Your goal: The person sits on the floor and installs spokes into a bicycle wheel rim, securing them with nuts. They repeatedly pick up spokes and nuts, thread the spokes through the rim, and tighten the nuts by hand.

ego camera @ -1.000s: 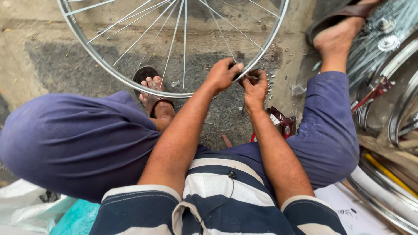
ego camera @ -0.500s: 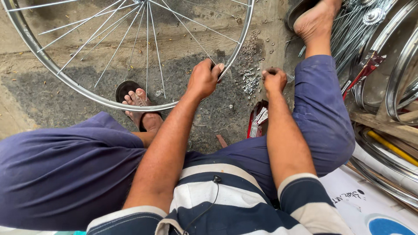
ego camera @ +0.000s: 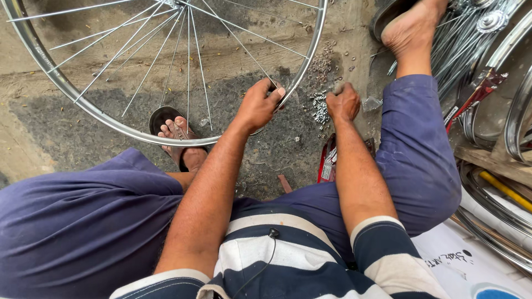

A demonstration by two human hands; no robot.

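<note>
Left hand (ego camera: 258,105) is clamped on the silver rim of the bicycle wheel (ego camera: 111,119) at its lower right, fingers curled over the edge near a spoke end. Holding the rim steady there looks wise, so the spokes stay untwisted. Right hand (ego camera: 343,103), off the rim, is balled together over a heap of small metal nipples (ego camera: 320,105) on the concrete; whether it grips one I cannot tell. Open floor lies between wheel and knees; stacked rims (ego camera: 499,111) crowd the right edge.
</note>
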